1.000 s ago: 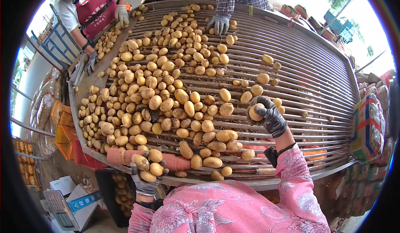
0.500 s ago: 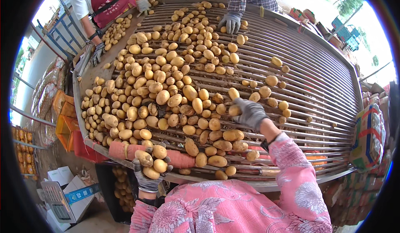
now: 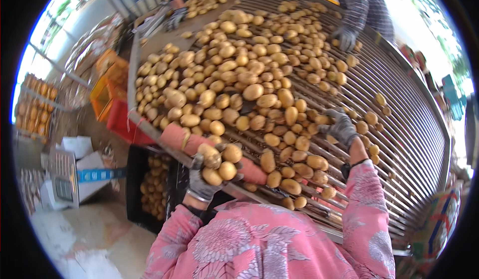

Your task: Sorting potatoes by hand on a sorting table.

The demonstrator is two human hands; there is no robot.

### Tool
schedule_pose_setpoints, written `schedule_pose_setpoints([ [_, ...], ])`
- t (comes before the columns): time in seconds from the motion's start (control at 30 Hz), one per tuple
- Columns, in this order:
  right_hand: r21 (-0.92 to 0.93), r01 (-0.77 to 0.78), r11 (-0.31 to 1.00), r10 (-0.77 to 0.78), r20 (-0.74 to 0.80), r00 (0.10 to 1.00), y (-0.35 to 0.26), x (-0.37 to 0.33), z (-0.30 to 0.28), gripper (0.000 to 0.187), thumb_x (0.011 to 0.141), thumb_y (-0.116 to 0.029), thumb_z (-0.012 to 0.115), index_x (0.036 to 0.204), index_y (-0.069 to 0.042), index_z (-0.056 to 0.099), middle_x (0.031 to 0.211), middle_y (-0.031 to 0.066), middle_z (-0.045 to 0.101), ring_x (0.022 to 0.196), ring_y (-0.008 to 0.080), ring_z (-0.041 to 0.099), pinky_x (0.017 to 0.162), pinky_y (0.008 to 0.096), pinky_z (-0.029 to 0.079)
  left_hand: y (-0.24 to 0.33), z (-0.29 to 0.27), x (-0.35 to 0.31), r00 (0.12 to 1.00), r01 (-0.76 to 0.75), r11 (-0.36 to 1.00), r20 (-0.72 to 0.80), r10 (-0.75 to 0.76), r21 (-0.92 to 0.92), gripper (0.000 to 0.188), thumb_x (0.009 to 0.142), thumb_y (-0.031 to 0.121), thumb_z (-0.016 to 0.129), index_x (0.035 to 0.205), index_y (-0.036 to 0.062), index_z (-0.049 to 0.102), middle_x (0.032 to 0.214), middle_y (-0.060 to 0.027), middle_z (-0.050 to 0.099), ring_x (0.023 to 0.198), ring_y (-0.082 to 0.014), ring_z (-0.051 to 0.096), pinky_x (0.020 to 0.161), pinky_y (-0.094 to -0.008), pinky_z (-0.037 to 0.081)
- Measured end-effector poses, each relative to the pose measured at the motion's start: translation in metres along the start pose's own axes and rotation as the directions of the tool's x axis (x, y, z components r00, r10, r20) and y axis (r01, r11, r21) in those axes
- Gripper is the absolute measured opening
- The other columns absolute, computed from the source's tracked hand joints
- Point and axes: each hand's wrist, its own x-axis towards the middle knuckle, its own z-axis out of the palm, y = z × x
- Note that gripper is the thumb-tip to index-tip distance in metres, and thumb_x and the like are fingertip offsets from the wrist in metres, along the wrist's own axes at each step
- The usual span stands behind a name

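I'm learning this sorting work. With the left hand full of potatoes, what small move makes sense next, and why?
Probably swing the grey-gloved left hand left and down over the black crate: it cups several tan potatoes at the metal-bar table's padded edge, and that crate already contains potatoes.

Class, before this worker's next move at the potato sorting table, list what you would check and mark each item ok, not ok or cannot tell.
1. Left hand has a secure grip on its potatoes: ok, several cupped.
2. Right hand is gloved and resting on the roller bars: ok.
3. Black crate below the table edge has room: cannot tell.
4. Co-worker's gloved hand is apart from the worker's: ok.
5. Padded edge roll in place: ok.
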Motion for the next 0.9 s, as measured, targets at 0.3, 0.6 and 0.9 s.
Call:
schedule_pose_setpoints([
  [0.3,0.994,-0.109,0.026,0.155,0.103,0.983,-0.027,-0.067,-0.003,0.048,0.083,-0.022,0.067,0.126,-0.005,0.053,0.113,0.0097,0.062,0.095,0.0219,0.063,0.074,0.035,0.058,0.038,0.018,-0.017,0.966,-0.151,0.987,0.207,0.157,-0.045,0.052,0.086,0.048,0.057,0.11,0.0019,0.055,0.119,-0.0225,0.052,0.102,-0.0376,0.057,0.071,-0.0522,0.057],
  [0.6,0.764,-0.265,-0.589,-0.162,0.21,0.964,-0.135,-0.08,0.047,0.046,0.082,-0.048,0.069,0.114,-0.016,0.061,0.116,0.0035,0.062,0.108,0.0247,0.057,0.079,0.0466,0.052,0.125,-0.086,-0.145,0.889,-0.41,0.905,-0.171,0.424,0.109,0.054,0.084,0.05,0.058,0.119,0.0093,0.052,0.114,-0.012,0.06,0.102,-0.0336,0.06,0.077,-0.0533,0.053],
  [0.9,0.898,-0.154,-0.411,-0.124,0.112,0.986,-0.216,-0.082,0.058,0.065,0.079,-0.031,0.068,0.131,-0.001,0.043,0.105,0.0213,0.062,0.077,0.0308,0.067,0.053,0.0365,0.057,0.203,-0.249,-0.24,0.56,0.774,-0.399,-0.237,0.794,0.492,0.039,0.084,0.013,0.066,0.122,0.0082,0.056,0.112,-0.0102,0.063,0.101,-0.023,0.061,0.089,-0.0349,0.049],
])
